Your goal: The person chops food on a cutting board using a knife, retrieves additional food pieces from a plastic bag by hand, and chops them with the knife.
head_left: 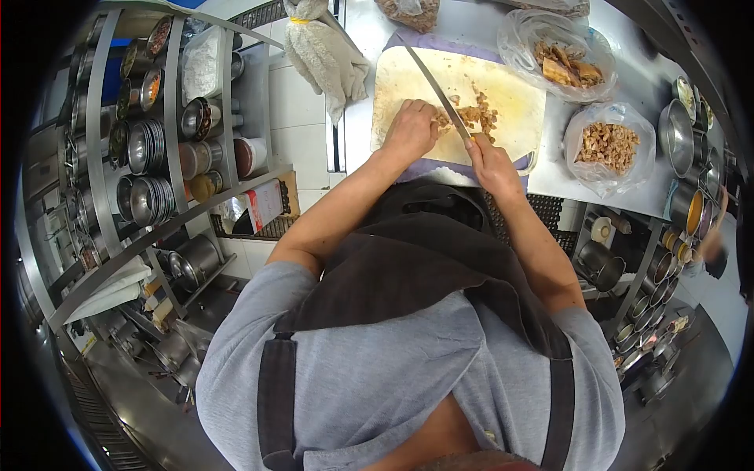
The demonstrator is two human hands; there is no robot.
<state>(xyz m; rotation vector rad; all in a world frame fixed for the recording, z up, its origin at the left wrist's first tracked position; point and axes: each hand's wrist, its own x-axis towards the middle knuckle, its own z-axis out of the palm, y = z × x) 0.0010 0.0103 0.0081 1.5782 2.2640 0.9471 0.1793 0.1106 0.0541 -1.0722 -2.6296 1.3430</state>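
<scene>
My right hand (496, 169) is wrapped round the handle of a long kitchen knife (429, 78), whose blade points up and left across a pale cutting board (510, 86). Just left of the blade, my left hand (411, 129) presses down with curled fingers on brown meat, partly hidden under the fingertips. Chopped brown meat (481, 115) lies on the board to the right of the knife. A purple cloth (428, 167) shows from beneath the board's edges.
Right of the board stand a plastic bag of diced meat (609, 147) and a bag with larger brown pieces (569, 67). Another bag (410, 11) sits behind the board. A grey towel (326, 63) hangs at left, near shelves of metal bowls (149, 145). A metal bowl (675, 137) stands far right.
</scene>
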